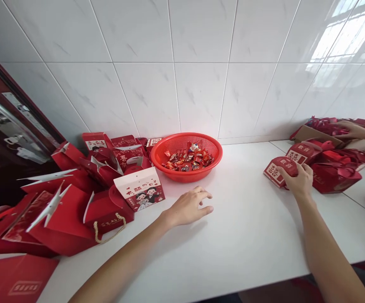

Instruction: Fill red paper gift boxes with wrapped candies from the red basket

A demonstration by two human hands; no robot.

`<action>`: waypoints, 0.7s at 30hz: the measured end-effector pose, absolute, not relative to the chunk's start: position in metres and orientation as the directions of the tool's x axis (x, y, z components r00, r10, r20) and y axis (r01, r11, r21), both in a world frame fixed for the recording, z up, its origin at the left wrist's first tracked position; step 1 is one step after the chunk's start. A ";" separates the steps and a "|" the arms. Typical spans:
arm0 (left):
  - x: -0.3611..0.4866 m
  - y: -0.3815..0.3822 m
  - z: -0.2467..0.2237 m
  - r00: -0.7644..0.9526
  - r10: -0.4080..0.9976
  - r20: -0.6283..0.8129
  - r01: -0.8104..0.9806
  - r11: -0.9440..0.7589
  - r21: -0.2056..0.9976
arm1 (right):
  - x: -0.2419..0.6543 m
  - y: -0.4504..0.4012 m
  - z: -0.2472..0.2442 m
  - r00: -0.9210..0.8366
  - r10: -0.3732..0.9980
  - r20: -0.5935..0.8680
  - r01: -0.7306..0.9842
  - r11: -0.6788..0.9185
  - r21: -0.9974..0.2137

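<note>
My right hand (297, 179) is closed round a small red box (283, 167) with a cream panel, at the right of the white table (233, 235). The box's far side is hidden. Over the table's middle, my left hand (190, 206) has its fingers apart and holds nothing. Just beyond it is a red plastic basket (185, 178) with wrapped candies (190, 159) inside. Left of the basket, a white and red box with a cartoon couple (141, 189) leans among the others.
Many red gift boxes (65, 219) crowd the left side. More red boxes (337, 174) and a cardboard carton (315, 136) stand at the right, where another person's hand (351, 129) reaches in. A tiled wall (201, 97) rises behind the table.
</note>
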State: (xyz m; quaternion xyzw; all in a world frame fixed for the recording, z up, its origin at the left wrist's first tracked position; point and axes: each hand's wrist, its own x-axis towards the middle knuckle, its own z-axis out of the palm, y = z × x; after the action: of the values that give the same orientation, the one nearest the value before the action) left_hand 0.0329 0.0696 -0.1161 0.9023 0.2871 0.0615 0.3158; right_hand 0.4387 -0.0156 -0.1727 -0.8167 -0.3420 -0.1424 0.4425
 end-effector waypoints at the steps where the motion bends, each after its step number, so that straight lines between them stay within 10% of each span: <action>1: 0.035 0.069 -0.122 0.838 0.541 -0.075 0.467 -0.638 0.612 | 0.438 -0.016 -0.172 0.760 0.414 0.502 0.646 -0.393 -0.655; 14: 0.049 0.057 -0.176 0.848 0.529 0.020 0.377 -0.629 0.680 | 0.415 -0.033 -0.150 0.871 0.181 0.457 0.479 -0.522 -0.706; 21: 0.046 0.054 -0.182 0.827 0.561 0.029 0.371 -0.584 0.723 | 0.413 -0.019 -0.160 0.853 0.315 0.415 0.521 -0.480 -0.706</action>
State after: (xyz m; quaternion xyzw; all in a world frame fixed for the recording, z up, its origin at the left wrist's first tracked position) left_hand 0.0460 0.0537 -0.1818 0.8805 0.2647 0.1283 0.3717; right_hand 0.4129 -0.0189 -0.1604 -0.8526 -0.2452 -0.1150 0.4468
